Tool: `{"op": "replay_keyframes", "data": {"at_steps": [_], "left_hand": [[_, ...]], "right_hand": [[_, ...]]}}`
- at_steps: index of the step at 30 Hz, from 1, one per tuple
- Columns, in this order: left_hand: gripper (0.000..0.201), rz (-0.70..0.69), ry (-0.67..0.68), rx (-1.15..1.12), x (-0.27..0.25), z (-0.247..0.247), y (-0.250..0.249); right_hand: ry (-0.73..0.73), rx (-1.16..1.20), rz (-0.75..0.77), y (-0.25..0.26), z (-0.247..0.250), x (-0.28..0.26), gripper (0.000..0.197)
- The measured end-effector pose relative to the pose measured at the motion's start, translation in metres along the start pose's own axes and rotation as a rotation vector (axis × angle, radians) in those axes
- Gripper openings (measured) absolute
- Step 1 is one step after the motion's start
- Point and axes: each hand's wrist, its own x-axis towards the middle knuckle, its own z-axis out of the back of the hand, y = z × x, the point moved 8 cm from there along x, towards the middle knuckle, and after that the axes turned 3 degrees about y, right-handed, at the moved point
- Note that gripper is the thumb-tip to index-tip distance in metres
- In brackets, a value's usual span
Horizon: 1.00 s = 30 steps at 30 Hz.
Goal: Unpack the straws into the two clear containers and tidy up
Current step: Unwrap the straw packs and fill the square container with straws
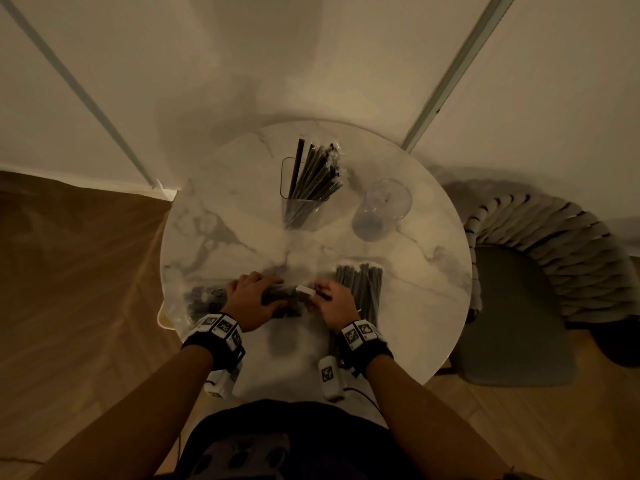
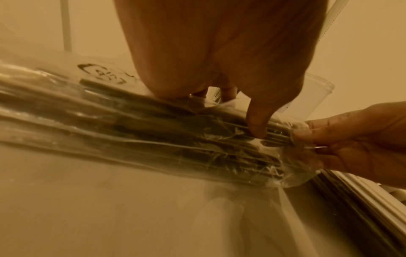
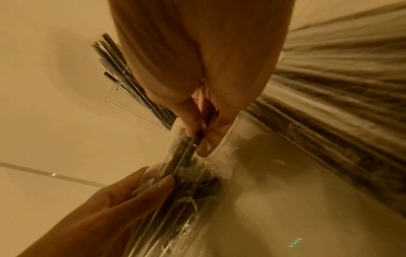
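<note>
In the head view, the left hand (image 1: 254,299) covers the middle of the straw packet (image 1: 282,299). The packet's left end (image 2: 33,97) is blurred in the left wrist view. The marking (image 2: 105,75) printed on the clear wrap is illegible. The bench (image 1: 433,271) hides the chair's (image 1: 540,271) left side.
</note>
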Motion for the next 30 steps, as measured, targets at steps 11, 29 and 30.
{"op": "replay_keyframes", "data": {"at_steps": [11,29,30], "left_hand": [[0.041,0.000,-0.014,-0.029,-0.001,0.005,-0.002],[0.039,0.035,0.003,-0.082,0.002,0.005,0.000],[0.039,0.036,0.011,-0.086,0.002,0.006,0.000]], "right_hand": [[-0.168,0.062,-0.059,-0.008,0.023,-0.005,0.030],[-0.090,0.370,-0.006,0.011,0.034,-0.009,0.014],[-0.104,0.347,-0.014,0.012,0.037,-0.011,0.010]]}}
